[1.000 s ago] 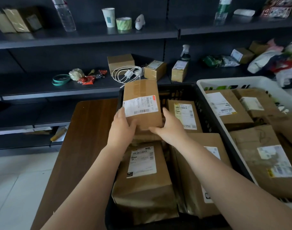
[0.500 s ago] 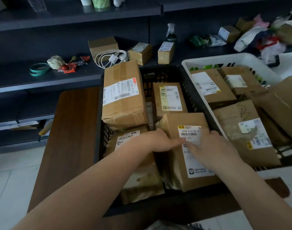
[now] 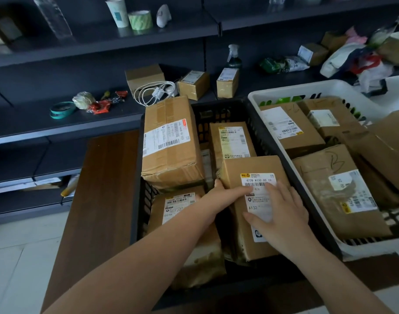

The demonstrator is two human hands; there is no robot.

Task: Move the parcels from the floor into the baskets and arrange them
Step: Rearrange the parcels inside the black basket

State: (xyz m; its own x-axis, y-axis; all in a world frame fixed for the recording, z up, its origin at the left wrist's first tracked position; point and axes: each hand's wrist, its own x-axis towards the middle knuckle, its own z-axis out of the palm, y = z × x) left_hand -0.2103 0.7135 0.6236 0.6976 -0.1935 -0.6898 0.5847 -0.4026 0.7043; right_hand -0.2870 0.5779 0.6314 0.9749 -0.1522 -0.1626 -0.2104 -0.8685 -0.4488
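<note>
Both the left hand (image 3: 225, 196) and right hand (image 3: 282, 211) press a parcel (image 3: 250, 168) against the black basket (image 3: 284, 155) wall.

Parcels (image 3: 171, 141) matt brown cardboard, glossy paper labels; baskets (image 3: 268, 143) perforated plastic; table (image 3: 103, 189) smooth wood.

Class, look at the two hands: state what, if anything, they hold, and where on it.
Both rest on the brown cardboard parcel labelled A132: left hand at its left edge, right hand flat on its label.

dim indoor | shelves (image 3: 98, 37) dark | wide-angle edge bend | slight blur top corners
</note>
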